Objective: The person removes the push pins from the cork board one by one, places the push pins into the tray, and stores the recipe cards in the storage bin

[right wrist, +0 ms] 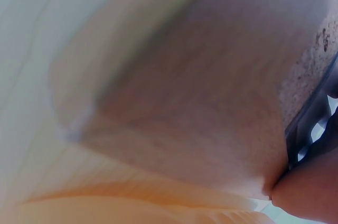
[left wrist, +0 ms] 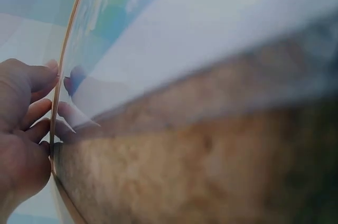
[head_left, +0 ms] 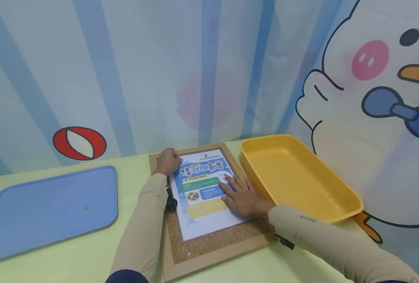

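Observation:
A printed sheet with blue, green and yellow panels [head_left: 209,228] lies on a wood-framed cork board [head_left: 227,243]. At the sheet's upper left corner is my left hand [head_left: 167,161], its fingers bent. In the left wrist view, the fingertips of this hand [left wrist: 24,113] meet the glossy surface, which mirrors them; I cannot tell whether they pinch something small. My right hand [head_left: 242,199] rests with spread fingers on the right side of the sheet. Its edge shows at the lower right of the right wrist view.
A yellow tray [head_left: 297,177] stands right beside the board. On the left lies a blue tray [head_left: 46,212] with a small green item [head_left: 86,208] on it. A curtain with blue stripes [head_left: 152,78] and a cartoon bird [head_left: 372,165] rises behind the table.

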### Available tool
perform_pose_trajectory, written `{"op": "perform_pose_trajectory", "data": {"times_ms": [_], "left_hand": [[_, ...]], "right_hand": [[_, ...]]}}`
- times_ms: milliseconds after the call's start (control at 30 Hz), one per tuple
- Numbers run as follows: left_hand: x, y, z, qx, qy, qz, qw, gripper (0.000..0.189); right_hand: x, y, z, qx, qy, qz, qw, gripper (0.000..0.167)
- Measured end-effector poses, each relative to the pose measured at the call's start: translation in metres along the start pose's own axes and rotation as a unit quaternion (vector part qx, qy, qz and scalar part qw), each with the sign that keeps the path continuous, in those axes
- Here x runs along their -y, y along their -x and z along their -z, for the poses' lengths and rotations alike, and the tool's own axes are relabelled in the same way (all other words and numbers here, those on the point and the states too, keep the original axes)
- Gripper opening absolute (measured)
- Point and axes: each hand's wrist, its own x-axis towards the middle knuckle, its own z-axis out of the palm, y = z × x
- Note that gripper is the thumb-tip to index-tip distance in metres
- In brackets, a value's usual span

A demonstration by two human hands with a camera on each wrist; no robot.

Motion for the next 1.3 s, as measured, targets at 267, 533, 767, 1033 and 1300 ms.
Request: {"op": "perform_pose_trajectory", "data": {"times_ms": [267, 533, 767, 1033, 1300], "left_hand": [[0.007, -0.008, 0.0, 0.0, 0.008, -0.004, 1.0, 0.013], [0.008, -0.004, 0.02, 0.006, -0.049, -0.03, 0.9983, 0.019], [0.004, 0.0, 0.038, 0.024, -0.043, -0.035, 0.9982, 0.018], [0.003, 0.011, 0.051, 0.051, -0.055, -0.045, 0.9961, 0.018], [0.021, 0.021, 0.074, 0.063, -0.097, -0.091, 0.9891, 0.017]], "right_hand": [[0.005, 0.003, 0.005, -0.003, 0.005, 0.0, 1.0, 0.059], [0.004, 0.0, 0.001, 0.0, 0.005, -0.001, 1.0, 0.06], [0.002, -0.001, -0.001, -0.008, 0.005, -0.002, 1.0, 0.06], [0.003, 0.002, 0.001, -0.011, 0.007, 0.006, 0.9999, 0.059], [0.003, 0.001, 0.002, 0.002, 0.01, -0.002, 0.9999, 0.06]]}}
